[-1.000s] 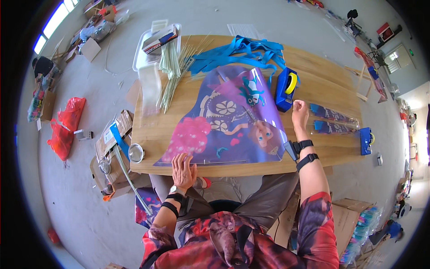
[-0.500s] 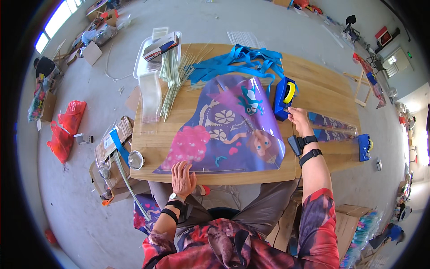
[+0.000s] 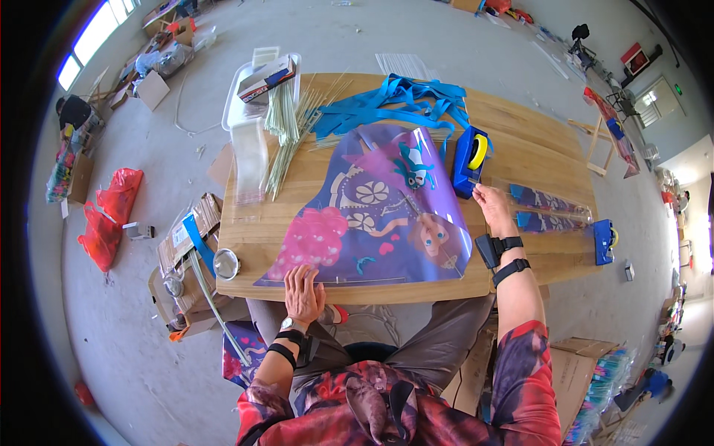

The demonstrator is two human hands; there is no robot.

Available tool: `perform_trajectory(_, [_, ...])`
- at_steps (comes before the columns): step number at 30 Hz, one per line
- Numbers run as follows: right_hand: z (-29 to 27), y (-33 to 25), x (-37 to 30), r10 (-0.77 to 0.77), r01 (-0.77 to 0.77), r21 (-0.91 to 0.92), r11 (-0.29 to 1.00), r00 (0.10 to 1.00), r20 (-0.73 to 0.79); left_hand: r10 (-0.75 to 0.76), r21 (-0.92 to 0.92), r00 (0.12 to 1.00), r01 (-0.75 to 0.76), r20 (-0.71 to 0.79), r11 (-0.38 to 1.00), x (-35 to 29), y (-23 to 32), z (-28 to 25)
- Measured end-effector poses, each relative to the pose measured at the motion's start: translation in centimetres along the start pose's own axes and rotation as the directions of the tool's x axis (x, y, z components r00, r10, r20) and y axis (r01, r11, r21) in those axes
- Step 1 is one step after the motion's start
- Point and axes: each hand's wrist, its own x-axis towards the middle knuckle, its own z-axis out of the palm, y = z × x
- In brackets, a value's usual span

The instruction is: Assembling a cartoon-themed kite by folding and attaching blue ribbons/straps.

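A glossy purple printed plastic sheet [image 3: 364,245] with pink, white and cartoon figures lies on the wooden table, its right side curling up. My left hand [image 3: 303,293] rests flat on its near left edge, fingers stretched out, beside a thin pale rod [image 3: 364,281] along that edge. At the sheet's right stands a blue tape dispenser [image 3: 462,172] with a yellow-cored roll [image 3: 479,152]. My right hand [image 3: 494,208] is at the dispenser's near end, thumb and fingers pinched together on what seems a strip of clear tape, barely visible.
Blue ribbon [image 3: 394,104] is heaped at the table's far side, left of which lie bundled thin sticks [image 3: 282,123] and a white tray [image 3: 236,93]. Folded printed pieces [image 3: 550,209] and a second blue dispenser [image 3: 604,241] sit at right. A round tin [image 3: 226,264] stands at the left edge.
My right hand has drawn slightly nearer to me, a little away from the dispenser. My left hand stays on the sheet's near edge.
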Motion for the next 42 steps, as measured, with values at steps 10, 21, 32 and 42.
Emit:
perform_trajectory(10, [-7.7, 7.5, 4.3, -0.114, -0.026, -0.440, 0.898, 0.951, -0.289, 0.037, -0.034, 0.999, -0.037, -0.008, 0.999, 0.9, 0.7, 0.5])
perform_trajectory(21, [15.2, 7.9, -19.0, -0.053, 0.079, -0.075, 0.994, 0.952, 0.302, 0.042, -0.076, 0.999, -0.042, 0.004, 0.996, -1.2, -0.6, -0.6])
perform_trajectory(32, [21.0, 15.9, -27.2, 0.396, -0.424, -0.054, 0.904, 0.781, 0.483, 0.037, -0.149, 0.996, -0.024, 0.083, 0.989, -4.7, 0.5, -1.7])
perform_trajectory(42, [21.9, 16.6, -27.0, 0.398, -0.416, -0.065, 0.907, 0.796, 0.456, 0.014, -0.176, 0.997, -0.001, 0.073, 0.984, -4.9, 0.5, -1.6])
